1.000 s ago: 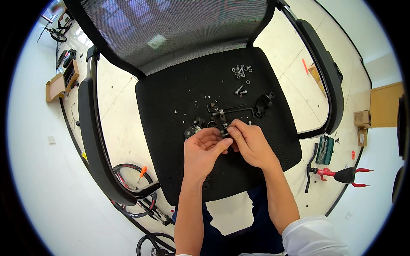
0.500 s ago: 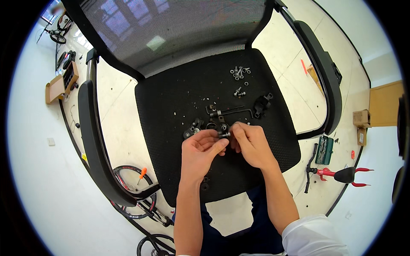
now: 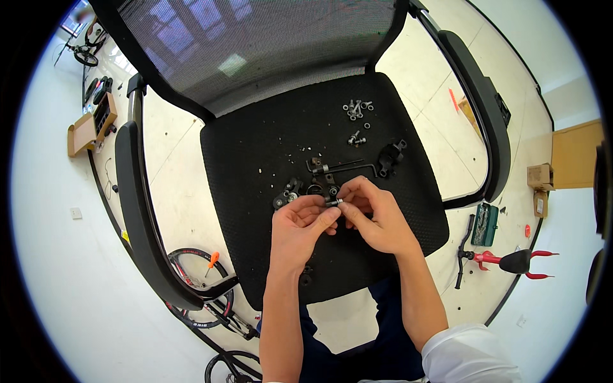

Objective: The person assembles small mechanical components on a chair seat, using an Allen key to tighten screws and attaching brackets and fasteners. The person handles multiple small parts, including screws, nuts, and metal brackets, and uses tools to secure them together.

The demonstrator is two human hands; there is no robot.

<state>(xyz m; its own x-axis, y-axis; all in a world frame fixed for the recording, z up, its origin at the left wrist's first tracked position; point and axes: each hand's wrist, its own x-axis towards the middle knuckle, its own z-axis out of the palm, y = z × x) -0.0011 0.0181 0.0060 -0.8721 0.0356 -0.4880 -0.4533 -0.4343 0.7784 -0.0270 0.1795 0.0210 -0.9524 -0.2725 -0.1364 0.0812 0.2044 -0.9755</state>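
Over the black chair seat (image 3: pixel 255 143), my left hand (image 3: pixel 295 231) pinches a small metal bolt (image 3: pixel 332 203) between thumb and fingers. My right hand (image 3: pixel 382 222) closes its thumb and fingertips on the bolt's right end, where a light ring-shaped piece shows. Just beyond my fingertips lie a black ring (image 3: pixel 315 189) and a dark metal bracket (image 3: pixel 331 179). Beside my left fingers rests a cluster of black and silver mechanical parts (image 3: pixel 288 193). Hex keys (image 3: pixel 348 168) lie behind them, with a black clamp-like part (image 3: pixel 389 159) to the right.
Loose bolts and washers (image 3: pixel 357 110) sit at the back right of the seat, with a few more bolts (image 3: pixel 356 138) nearer. Armrests (image 3: pixel 142 217) flank the seat. On the floor are a bicycle wheel (image 3: pixel 182 255), a red kick bike (image 3: pixel 488 258) and a green toolbox (image 3: pixel 486 225).
My right hand has shifted slightly left and its thumb and fingertips have come onto the bolt's end. My left hand keeps its hold almost unmoved.
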